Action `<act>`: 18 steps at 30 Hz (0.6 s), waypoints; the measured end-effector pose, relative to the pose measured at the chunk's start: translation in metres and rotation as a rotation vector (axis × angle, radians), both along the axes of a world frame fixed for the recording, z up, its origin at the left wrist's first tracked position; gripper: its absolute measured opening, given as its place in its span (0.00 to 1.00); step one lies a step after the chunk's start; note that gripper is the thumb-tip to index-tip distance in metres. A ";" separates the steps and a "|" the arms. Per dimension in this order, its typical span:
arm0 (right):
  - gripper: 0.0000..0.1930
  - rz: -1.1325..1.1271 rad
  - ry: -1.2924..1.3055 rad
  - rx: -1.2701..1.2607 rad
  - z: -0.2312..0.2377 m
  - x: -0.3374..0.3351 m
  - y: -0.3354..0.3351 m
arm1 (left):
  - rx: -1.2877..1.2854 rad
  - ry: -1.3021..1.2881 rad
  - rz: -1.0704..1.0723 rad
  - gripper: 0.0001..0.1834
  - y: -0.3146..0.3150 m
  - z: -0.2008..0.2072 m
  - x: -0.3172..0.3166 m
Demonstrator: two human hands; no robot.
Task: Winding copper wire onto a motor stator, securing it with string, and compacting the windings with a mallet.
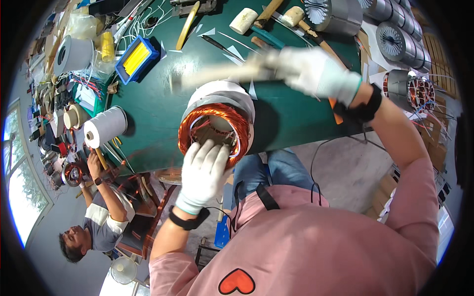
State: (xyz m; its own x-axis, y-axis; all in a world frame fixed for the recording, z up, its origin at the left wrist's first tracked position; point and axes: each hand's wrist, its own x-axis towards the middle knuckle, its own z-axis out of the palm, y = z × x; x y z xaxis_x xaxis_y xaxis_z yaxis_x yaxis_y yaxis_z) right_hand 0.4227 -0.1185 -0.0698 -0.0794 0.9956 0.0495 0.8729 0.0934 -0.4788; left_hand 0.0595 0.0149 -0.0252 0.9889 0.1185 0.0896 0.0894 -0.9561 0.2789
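Note:
A motor stator (pixel 242 101) lies on its side near the front edge of the green workbench, its ring of copper windings (pixel 190 129) facing me. My left hand (pixel 205 170), in a white glove, has its fingers curled over the lower rim of the windings, fingertips inside the opening. My white-gloved right hand (pixel 311 71) is raised at the right, closed round a long pale mallet-like tool (pixel 227 74). Motion smears this tool, so its exact shape does not show. It stretches leftward past the stator's far side; whether it touches the stator I cannot tell.
Mallets (pixel 244 20) and a black-handled tool (pixel 215 43) lie along the workbench (pixel 153 101). A blue tray (pixel 133 58) of yellow strips and a white spool (pixel 106 126) stand left. Steel cores (pixel 397 42) and another wound stator (pixel 407 91) are right. A co-worker (pixel 106 209) sits left.

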 end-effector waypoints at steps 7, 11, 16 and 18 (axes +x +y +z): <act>0.30 -0.132 0.578 -0.138 0.035 -0.020 0.039 | -0.018 0.021 -0.064 0.24 0.009 -0.013 -0.018; 0.30 -0.074 0.376 -0.008 0.020 -0.002 0.048 | 0.017 -0.034 0.004 0.24 -0.005 -0.018 -0.010; 0.38 0.151 0.064 -0.298 0.044 -0.041 0.045 | 0.013 0.000 0.147 0.27 -0.021 -0.008 -0.006; 0.38 0.164 0.148 -0.289 0.058 -0.022 0.056 | 0.013 0.034 0.032 0.30 -0.005 -0.007 -0.009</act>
State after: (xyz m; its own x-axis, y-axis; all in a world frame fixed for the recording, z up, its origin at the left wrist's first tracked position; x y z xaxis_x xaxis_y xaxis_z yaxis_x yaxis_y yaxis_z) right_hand 0.4006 -0.0620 -0.0121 -0.2518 0.9449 -0.2093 0.7768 0.0684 -0.6260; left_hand 0.0507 0.0096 -0.0320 0.9871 0.1493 0.0574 0.1293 -0.9561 0.2629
